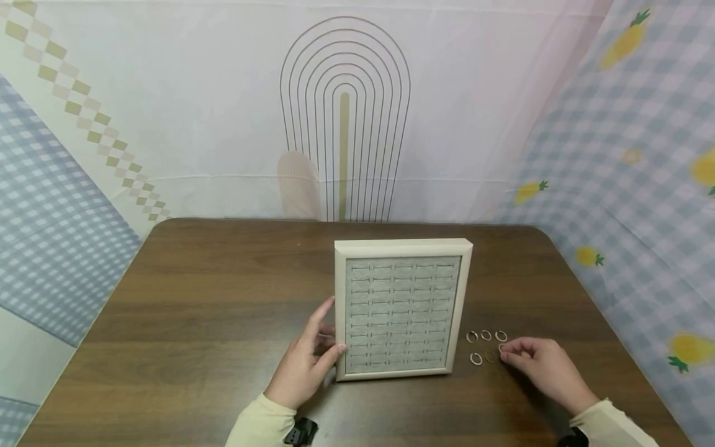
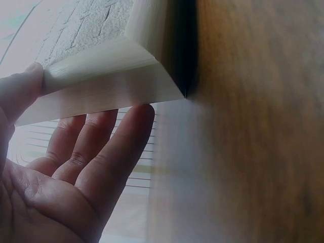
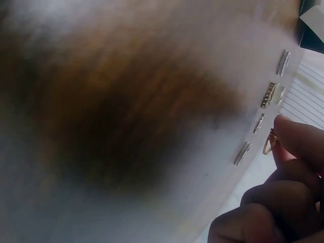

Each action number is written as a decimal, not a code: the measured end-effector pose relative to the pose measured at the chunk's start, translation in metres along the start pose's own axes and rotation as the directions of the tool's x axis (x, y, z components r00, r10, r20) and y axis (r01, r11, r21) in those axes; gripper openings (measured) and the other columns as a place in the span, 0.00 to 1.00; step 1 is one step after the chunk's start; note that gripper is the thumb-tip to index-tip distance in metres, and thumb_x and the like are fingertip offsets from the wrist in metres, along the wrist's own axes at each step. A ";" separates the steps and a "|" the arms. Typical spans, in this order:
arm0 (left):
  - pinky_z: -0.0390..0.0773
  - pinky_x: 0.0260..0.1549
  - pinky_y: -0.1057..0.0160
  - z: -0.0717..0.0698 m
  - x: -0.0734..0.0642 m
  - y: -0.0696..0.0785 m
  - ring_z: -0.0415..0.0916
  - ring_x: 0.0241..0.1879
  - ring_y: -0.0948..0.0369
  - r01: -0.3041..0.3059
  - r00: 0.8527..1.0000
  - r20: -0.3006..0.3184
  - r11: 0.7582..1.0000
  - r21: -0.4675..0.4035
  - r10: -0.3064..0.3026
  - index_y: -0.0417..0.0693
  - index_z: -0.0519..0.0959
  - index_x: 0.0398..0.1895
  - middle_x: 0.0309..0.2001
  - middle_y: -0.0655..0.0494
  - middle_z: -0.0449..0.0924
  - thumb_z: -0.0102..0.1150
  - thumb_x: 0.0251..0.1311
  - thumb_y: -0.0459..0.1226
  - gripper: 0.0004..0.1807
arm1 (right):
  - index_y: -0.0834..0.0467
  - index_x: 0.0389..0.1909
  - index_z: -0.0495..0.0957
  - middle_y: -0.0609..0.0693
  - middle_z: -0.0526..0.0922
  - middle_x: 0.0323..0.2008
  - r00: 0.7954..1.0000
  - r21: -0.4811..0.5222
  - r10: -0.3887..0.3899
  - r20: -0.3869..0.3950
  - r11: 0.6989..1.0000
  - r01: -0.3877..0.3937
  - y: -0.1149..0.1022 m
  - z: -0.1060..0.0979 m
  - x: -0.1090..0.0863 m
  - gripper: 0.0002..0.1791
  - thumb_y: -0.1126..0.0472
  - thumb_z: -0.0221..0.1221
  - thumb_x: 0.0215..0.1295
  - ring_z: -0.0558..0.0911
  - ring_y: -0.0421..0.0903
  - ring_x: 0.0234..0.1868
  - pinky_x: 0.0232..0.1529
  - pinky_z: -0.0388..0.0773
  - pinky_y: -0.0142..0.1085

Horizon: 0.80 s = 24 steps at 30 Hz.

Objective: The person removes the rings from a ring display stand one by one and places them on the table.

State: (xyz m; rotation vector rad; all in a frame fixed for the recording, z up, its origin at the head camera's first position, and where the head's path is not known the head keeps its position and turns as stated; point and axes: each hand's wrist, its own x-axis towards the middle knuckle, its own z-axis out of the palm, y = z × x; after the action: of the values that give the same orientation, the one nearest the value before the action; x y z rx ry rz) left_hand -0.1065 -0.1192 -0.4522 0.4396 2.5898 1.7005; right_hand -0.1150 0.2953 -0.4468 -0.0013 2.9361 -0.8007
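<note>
A cream-framed ring display (image 1: 399, 316) with a grey padded, slotted face stands nearly upright on the table. My left hand (image 1: 304, 366) holds its left edge, thumb at the front rim and fingers along the side, as the left wrist view also shows on the frame's side wall (image 2: 106, 93). To the right of the display, my right hand (image 1: 547, 372) pinches a gold-coloured ring (image 3: 268, 145) between thumb and index finger. Just left of those fingertips, several rings lie in two short rows, among them a silver ring (image 1: 472, 359) at the front left.
The brown wooden table (image 1: 212, 310) has rounded back corners. Behind it hangs a white cloth (image 1: 212, 112) with arch lines, and a blue checked cloth (image 1: 631, 205) with a yellow fruit print hangs at the right. A black wrist device (image 1: 301, 431) sits at the left cuff.
</note>
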 end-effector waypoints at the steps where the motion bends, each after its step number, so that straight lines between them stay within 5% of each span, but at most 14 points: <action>1: 0.78 0.34 0.70 0.000 0.000 0.000 0.79 0.42 0.60 0.001 1.000 -0.001 1.000 -0.003 -0.001 0.73 0.42 0.72 0.43 0.54 0.76 0.57 0.61 0.41 0.43 | 0.50 0.31 0.83 0.42 0.79 0.23 1.000 -0.001 0.006 0.013 1.000 -0.006 0.000 0.000 0.000 0.06 0.52 0.64 0.57 0.68 0.36 0.21 0.22 0.65 0.31; 9: 0.78 0.33 0.70 -0.001 -0.003 0.001 0.78 0.41 0.60 0.002 1.000 0.000 1.000 0.009 -0.002 0.73 0.42 0.72 0.43 0.55 0.75 0.57 0.61 0.42 0.43 | 0.50 0.30 0.83 0.45 0.83 0.32 0.997 -0.008 0.014 0.077 1.000 -0.013 0.003 -0.001 -0.003 0.04 0.54 0.64 0.57 0.72 0.37 0.26 0.27 0.68 0.32; 24: 0.78 0.33 0.71 -0.002 -0.005 0.002 0.78 0.40 0.62 -0.001 1.000 0.000 1.000 0.023 0.001 0.72 0.42 0.72 0.43 0.56 0.76 0.57 0.62 0.43 0.43 | 0.50 0.31 0.83 0.43 0.81 0.29 0.994 -0.004 0.041 0.097 0.999 -0.041 0.006 0.001 -0.005 0.06 0.52 0.63 0.58 0.69 0.37 0.25 0.26 0.65 0.31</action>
State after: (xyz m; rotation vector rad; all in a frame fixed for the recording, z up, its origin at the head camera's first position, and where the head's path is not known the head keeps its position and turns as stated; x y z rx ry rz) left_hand -0.1015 -0.1211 -0.4505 0.4414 2.6118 1.6727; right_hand -0.1094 0.3005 -0.4500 0.0199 2.8358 -0.7696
